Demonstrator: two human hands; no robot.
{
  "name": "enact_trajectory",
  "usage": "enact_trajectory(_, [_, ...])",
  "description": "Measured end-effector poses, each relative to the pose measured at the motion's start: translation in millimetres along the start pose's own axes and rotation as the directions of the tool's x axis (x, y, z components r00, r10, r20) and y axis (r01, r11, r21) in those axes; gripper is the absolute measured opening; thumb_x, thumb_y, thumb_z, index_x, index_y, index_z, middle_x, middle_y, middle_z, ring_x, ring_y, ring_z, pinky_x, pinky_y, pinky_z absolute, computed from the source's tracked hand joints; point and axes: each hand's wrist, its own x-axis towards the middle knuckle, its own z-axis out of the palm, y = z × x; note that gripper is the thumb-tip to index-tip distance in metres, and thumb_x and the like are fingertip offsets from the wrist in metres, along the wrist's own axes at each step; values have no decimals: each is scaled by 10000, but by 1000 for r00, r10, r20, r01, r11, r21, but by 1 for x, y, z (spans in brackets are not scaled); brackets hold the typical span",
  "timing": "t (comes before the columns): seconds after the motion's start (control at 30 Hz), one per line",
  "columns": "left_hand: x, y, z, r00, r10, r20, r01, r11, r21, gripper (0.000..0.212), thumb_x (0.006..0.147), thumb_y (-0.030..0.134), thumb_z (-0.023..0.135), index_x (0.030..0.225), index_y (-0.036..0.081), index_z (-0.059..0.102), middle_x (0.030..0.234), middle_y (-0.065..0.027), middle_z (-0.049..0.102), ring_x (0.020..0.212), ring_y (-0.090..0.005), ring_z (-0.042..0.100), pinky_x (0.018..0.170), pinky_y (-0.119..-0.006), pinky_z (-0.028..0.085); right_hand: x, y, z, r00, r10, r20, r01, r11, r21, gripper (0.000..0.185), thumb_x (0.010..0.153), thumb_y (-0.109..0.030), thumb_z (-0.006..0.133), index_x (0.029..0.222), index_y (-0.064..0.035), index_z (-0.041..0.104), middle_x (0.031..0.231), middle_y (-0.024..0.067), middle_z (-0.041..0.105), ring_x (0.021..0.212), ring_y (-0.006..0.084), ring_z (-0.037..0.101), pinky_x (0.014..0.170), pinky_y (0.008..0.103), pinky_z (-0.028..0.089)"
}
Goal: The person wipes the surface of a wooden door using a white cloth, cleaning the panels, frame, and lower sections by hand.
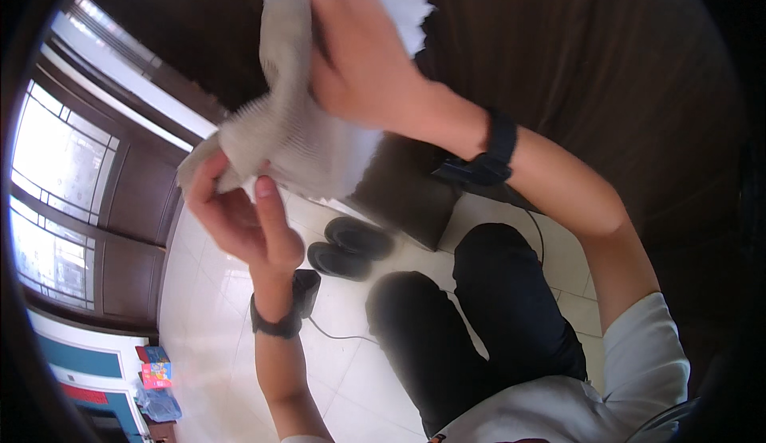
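Note:
A ribbed, light beige knitted cloth [287,126] hangs folded between my two hands, in front of a dark wooden surface. My left hand [245,215] pinches its lower left end, thumb apart from the curled fingers. Flat against the upper part of the cloth lies my right hand [365,54], its fingertips cut off by the top of the picture. White material with a ragged edge [404,6] shows behind the right hand. Both wrists wear black bands.
Dark wooden furniture [598,72] fills the top and right. Below are a pair of dark slippers [341,251] on the tiled floor, and thin cables near my knees. Doors with glass panes [60,155] stand at left, with boxes and a blue plastic bag [158,406] below them.

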Motion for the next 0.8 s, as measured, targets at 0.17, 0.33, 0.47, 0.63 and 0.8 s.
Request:
enact_trajectory(0.17, [-44, -32, 6, 977, 207, 47, -211, 934, 288, 370, 795, 234, 656, 1036, 31, 463, 952, -125, 542, 898, -247, 563, 827, -317, 445, -45, 11, 0, 987, -46, 156, 53, 998, -41, 758, 678, -61, 603, 1397, 26, 382, 1417, 320, 343, 1347, 489, 304, 1099, 516, 297])
enact_trajectory(0.33, [-86, -62, -5, 890, 350, 292, -431, 855, 288, 250, 683, 183, 666, 883, 87, 549, 815, -120, 656, 708, -289, 645, 661, -351, 510, -119, 26, -4, 946, -61, 317, 94, 992, -90, 748, 663, -60, 597, 1383, 11, 407, 1403, 337, 352, 1344, 492, 318, 1091, 541, 305])
enact_trajectory(0.47, [-137, -86, -7, 744, 459, 485, -603, 775, 190, 148, 761, 208, 630, 846, 96, 584, 826, -96, 643, 692, -255, 619, 664, -340, 523, -186, 23, -19, 893, -23, 449, 93, 986, -135, 672, 683, -120, 614, 1325, 5, 459, 1317, 309, 438, 1300, 463, 389, 1086, 538, 322])
enact_trajectory(0.63, [-225, -108, -16, 507, 353, 787, -618, 785, 46, 294, 846, 181, 619, 1117, 68, 628, 976, -72, 637, 860, -203, 622, 785, -361, 500, -264, 0, -71, 749, 59, 660, 112, 970, -214, 625, 709, -213, 650, 1277, 5, 510, 1221, 251, 517, 1262, 430, 432, 1089, 483, 343])
enact_trajectory(0.8, [-225, -99, 3, 126, 29, 992, -172, 985, -7, 291, 846, 150, 604, 1114, 40, 633, 1033, -120, 654, 936, -269, 633, 811, -390, 517, -308, -12, -107, 532, 330, 780, 6, 919, -393, 619, 799, -263, 652, 1305, 51, 481, 1298, 281, 481, 1329, 398, 384, 1087, 407, 362])
